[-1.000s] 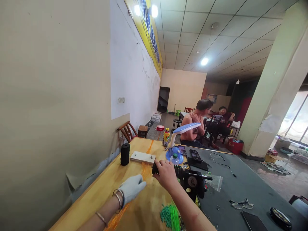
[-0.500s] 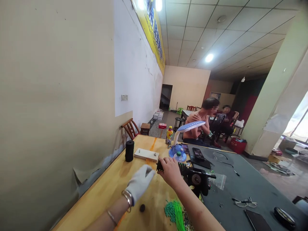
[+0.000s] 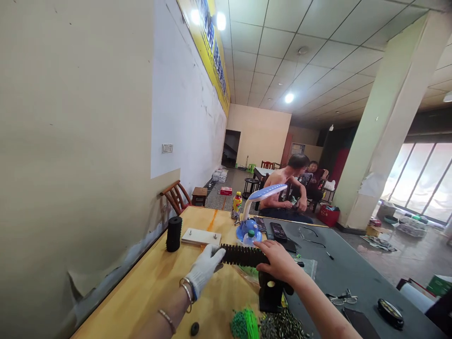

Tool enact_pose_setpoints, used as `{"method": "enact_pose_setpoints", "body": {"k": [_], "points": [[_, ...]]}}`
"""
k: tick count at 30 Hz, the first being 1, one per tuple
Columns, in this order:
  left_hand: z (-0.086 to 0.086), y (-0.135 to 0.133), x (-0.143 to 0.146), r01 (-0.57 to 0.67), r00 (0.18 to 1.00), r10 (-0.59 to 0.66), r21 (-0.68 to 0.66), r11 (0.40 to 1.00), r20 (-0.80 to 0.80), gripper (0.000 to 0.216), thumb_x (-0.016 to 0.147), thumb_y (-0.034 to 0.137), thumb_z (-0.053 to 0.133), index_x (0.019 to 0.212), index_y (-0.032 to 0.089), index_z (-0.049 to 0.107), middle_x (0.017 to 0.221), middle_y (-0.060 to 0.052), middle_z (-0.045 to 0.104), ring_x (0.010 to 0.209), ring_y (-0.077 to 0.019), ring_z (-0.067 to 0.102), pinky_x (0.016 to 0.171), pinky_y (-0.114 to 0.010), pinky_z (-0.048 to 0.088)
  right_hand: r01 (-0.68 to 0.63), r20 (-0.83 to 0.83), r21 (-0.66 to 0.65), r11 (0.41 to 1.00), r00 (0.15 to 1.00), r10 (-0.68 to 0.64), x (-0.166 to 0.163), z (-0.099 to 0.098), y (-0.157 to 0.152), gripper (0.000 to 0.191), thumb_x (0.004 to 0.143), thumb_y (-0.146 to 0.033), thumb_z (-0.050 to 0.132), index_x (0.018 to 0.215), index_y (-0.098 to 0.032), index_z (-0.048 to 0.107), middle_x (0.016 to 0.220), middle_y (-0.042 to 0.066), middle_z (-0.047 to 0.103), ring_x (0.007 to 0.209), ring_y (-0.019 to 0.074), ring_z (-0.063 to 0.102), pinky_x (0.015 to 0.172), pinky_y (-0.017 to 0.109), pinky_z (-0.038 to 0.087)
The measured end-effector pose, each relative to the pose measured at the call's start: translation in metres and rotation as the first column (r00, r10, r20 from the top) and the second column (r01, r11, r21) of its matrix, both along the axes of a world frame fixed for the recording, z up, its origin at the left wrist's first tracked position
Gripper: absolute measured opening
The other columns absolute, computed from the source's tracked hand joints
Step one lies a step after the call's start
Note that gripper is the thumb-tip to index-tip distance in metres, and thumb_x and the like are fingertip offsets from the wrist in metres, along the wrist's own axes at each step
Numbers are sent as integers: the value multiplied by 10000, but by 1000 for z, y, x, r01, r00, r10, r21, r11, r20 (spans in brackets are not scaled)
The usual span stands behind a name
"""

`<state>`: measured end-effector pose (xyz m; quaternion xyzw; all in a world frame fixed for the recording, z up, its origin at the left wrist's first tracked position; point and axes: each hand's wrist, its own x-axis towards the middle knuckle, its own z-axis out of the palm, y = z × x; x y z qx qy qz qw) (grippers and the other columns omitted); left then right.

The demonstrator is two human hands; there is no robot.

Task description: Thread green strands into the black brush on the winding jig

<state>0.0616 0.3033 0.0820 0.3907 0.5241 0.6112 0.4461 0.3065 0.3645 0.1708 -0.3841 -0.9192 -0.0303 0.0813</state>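
A long black ribbed rod [image 3: 243, 255] lies level above the wooden table [image 3: 155, 287], sticking out leftward from a black machine [image 3: 270, 292]. My left hand [image 3: 205, 267], in a white glove, grips the rod's left end with fingers closed. Bare, my right hand [image 3: 278, 261] rests closed over the rod's right end on top of the machine. A bundle of green-tipped wires [image 3: 243, 324] and a pile of small dark parts [image 3: 282, 327] lie in front of the machine.
A black spool [image 3: 173, 233], a white board with pegs [image 3: 201, 236], a blue desk lamp [image 3: 252, 214] and phones [image 3: 278, 230] stand farther back. Glasses [image 3: 341, 297] and a round black case [image 3: 390, 313] lie on the grey mat. Two people sit at a far table.
My left hand rose from the table and took the rod's left end. My right hand moved right along the rod onto the machine. The camera view swung right.
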Motion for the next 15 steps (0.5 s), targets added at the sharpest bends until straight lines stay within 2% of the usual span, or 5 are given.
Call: {"method": "enact_pose_setpoints", "body": {"k": [9,12,15], "points": [[1,1,4,-34,994,32,17,999,101,408,688,484,736,888,165,579,934,-74,668,936,-219,652,801,-341,601,-5,-11,-49,999,1000,4,-14,-15,5,653,720,-220,782,1339,-202,575,1247,109,659,1160,285,595,981,337,444],[2,-1,-5,-79,992,75,31,996,101,370,720,478,701,888,174,573,920,-62,670,943,-216,659,831,-335,594,-31,-28,-62,998,999,29,-24,-17,5,660,717,-244,800,1334,-187,574,1253,114,658,1158,289,603,971,336,448],[2,-7,-25,-125,990,122,34,992,75,391,716,520,683,886,184,577,918,-58,676,970,-238,661,822,-341,595,-65,-45,-78,995,997,61,-46,-17,1,660,717,-282,816,1323,-175,576,1235,125,667,1162,289,607,962,337,452]]}}
